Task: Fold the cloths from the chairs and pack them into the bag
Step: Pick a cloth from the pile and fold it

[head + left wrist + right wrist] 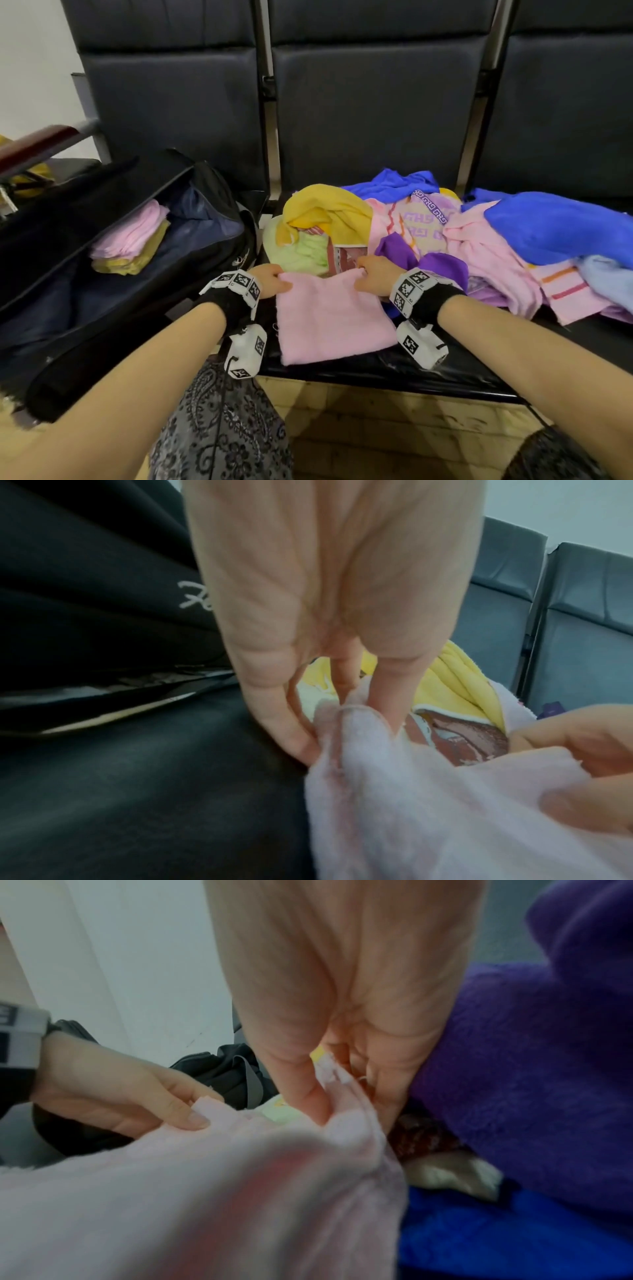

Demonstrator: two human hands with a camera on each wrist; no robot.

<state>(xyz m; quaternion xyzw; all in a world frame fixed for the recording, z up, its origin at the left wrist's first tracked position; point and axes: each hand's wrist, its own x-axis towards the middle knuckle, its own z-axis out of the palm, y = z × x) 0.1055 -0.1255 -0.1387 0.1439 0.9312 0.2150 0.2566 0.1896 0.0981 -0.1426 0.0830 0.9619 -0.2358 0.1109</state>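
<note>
A pale pink cloth lies flat on the black chair seat in front of me. My left hand pinches its far left corner and my right hand pinches its far right corner. The left wrist view has my left hand gripping the pink cloth, and the right wrist view has my right hand doing the same with the pink cloth. An open black bag stands to the left, holding folded pink and yellow cloths.
A heap of unfolded cloths, yellow, green, purple, pink and blue, covers the seats behind and to the right of the pink one. Dark chair backs rise behind. A red armrest is at far left. Tiled floor lies below.
</note>
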